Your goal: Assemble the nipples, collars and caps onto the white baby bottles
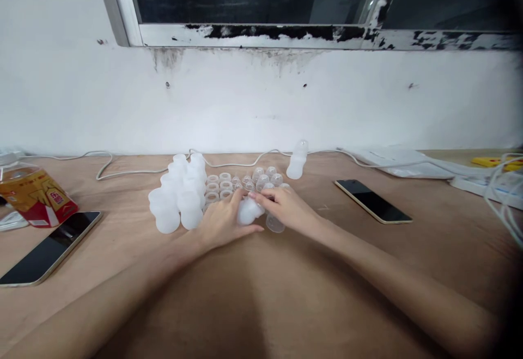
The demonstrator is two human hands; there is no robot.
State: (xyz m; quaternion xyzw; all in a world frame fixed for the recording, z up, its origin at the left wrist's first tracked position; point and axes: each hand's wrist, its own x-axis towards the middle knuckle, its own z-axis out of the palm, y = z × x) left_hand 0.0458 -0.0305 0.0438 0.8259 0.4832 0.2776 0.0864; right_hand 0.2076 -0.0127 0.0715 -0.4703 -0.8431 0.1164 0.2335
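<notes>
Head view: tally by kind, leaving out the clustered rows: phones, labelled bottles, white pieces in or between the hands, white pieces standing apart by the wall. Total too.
Phones: 2 (left phone, right phone)
Labelled bottle: 1
White piece between left hand and right hand: 1
Dome-topped piece by the wall: 1
Total: 5

I hold a frosted white bottle (pixel 247 212), partly hidden in my grip, nearer me than the clear, domed caps (pixel 262 182).
</notes>
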